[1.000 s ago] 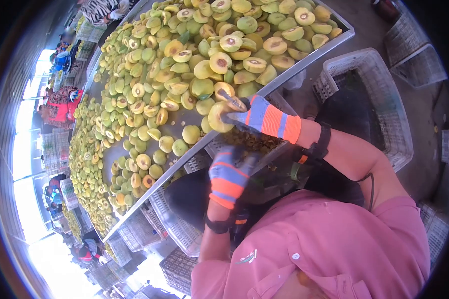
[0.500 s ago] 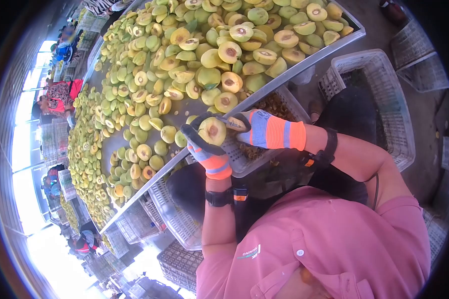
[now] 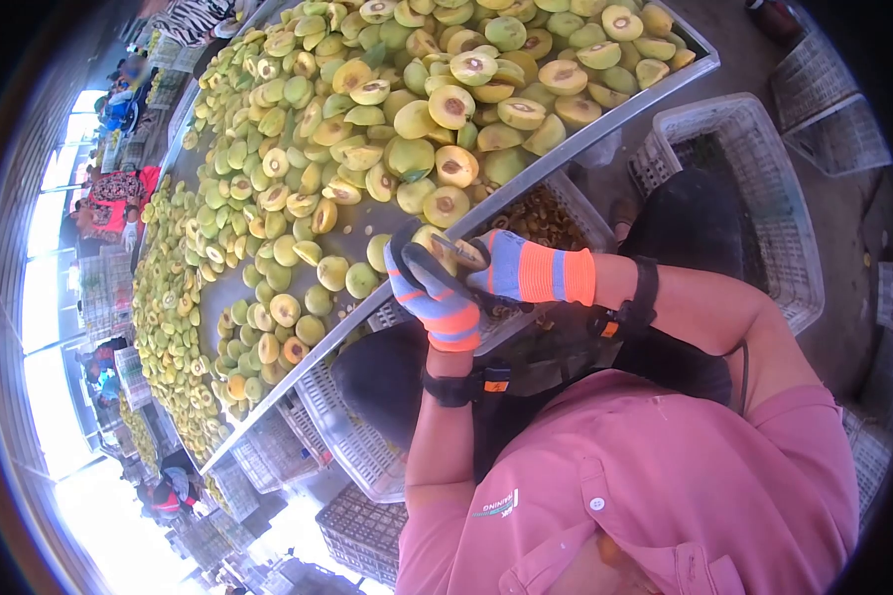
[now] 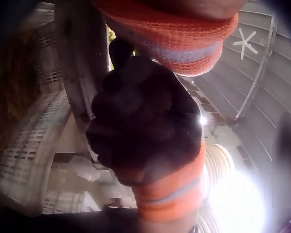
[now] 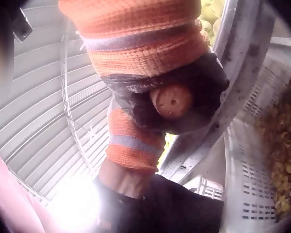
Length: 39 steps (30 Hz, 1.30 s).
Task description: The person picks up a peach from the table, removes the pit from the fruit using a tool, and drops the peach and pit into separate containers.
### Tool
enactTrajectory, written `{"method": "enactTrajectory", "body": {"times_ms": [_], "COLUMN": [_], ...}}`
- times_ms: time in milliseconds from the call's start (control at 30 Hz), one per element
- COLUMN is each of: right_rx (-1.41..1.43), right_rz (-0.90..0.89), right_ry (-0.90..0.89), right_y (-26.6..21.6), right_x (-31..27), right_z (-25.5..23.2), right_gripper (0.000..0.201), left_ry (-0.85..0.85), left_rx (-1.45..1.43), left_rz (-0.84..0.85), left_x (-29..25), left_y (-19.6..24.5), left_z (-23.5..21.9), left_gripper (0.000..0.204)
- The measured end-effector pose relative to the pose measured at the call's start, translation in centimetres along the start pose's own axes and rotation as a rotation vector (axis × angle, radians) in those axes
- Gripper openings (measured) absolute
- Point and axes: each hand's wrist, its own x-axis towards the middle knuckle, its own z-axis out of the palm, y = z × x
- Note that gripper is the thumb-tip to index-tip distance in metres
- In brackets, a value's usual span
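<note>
In the head view my gloved left hand (image 3: 433,293) holds a yellow-green peach half (image 3: 429,238) beside the table's metal edge. My right hand (image 3: 511,266), gloved in grey and orange, grips a wooden-handled tool (image 3: 463,252) at the fruit. The round butt of the wooden handle (image 5: 173,101) shows out of the right fist in the right wrist view. Both hands meet there, and the dark gloves hide the fruit in both wrist views. Beyond them, many halved peaches (image 3: 451,107), some with brown pit hollows, cover the table.
A raised metal rim (image 3: 585,139) borders the sorting table. Below it stands a white crate (image 3: 590,213) with brown pieces, also visible in the right wrist view. Another white crate (image 3: 814,268) stands to the right, and a further crate (image 3: 352,436) lies under the table at left.
A second ago the right hand held the fruit and tool over the table edge, the left hand lower and apart. The left hand then took the peach half and has since turned it toward the tool.
</note>
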Motion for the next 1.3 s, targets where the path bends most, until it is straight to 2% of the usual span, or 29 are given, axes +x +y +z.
{"method": "enactTrajectory", "body": {"times_ms": [233, 333, 433, 533, 567, 633, 667, 733, 833, 933, 1000, 1100, 1133, 1200, 1233, 1300], "right_rx": [-0.177, -0.242, 0.095, 0.227, 0.203, 0.156, 0.169, 0.195, 0.231, 0.244, 0.18, 0.065, 0.023, -0.159, -0.25, -0.211], "right_rz": [-0.16, -0.168, 0.109, 0.089, 0.017, -0.126, -0.093, -0.027, 0.074, 0.24, 0.135, 0.066, 0.059, -0.154, -0.262, -0.146], "right_ry": [0.02, 0.004, -0.078, -0.121, -0.094, -0.044, -0.028, 0.006, -0.072, -0.144, -0.091, -0.09, -0.104, -0.113, -0.116, -0.183], "right_y": [0.4, 0.4, -1.0, -2.9, -1.9, -0.1, 0.0, -0.3, -1.3, -4.3, -0.1, -0.4, -1.0, 0.7, 1.8, 4.3], "right_x": [0.2, 0.4, -0.3, -0.9, -0.5, 0.5, 0.5, 0.0, -0.5, -1.7, 0.0, -0.2, -0.5, 0.3, 0.7, 1.0], "right_z": [0.2, 0.1, -0.2, -1.0, -0.7, 0.1, 0.2, 0.3, -0.4, -1.8, -0.4, -0.6, -0.8, -0.6, -0.3, 0.4], "right_gripper": [0.024, 0.027, 0.028, 0.029, 0.029, 0.028, 0.028, 0.028, 0.029, 0.027, 0.028, 0.027, 0.026, 0.032, 0.035, 0.036], "left_ry": [-0.133, -0.129, -0.037, 0.042, -0.003, 0.044, 0.069, 0.024, -0.041, -0.099, -0.138, -0.208, -0.203, -0.192, -0.195, -0.196], "left_rx": [0.326, 0.432, 0.14, 0.071, 0.148, 0.067, 0.027, 0.113, 0.248, 0.383, 0.458, 0.546, 0.539, 0.523, 0.434, 0.253], "left_rz": [0.189, 0.239, 0.025, 0.018, 0.104, 0.079, 0.066, 0.14, 0.256, 0.4, 0.493, 0.541, 0.519, 0.477, 0.336, 0.054], "left_x": [0.2, 0.3, 0.0, 0.9, 1.1, 0.9, 0.8, 0.8, 0.3, 0.3, 0.5, 0.7, 0.7, 0.7, 0.6, 0.3], "left_y": [-1.2, -0.6, 1.1, -0.1, 0.5, 0.4, 0.3, 0.3, 0.3, -0.1, -0.1, 0.0, 0.0, 0.0, 0.1, 0.2], "left_z": [-1.5, -1.4, 0.0, -0.2, -0.4, 0.0, 0.1, -0.1, -0.3, -0.9, -1.3, -1.5, -1.5, -1.5, -1.6, -1.9], "left_gripper": [0.027, 0.025, 0.027, 0.032, 0.036, 0.037, 0.037, 0.036, 0.034, 0.032, 0.032, 0.032, 0.031, 0.031, 0.03, 0.029]}}
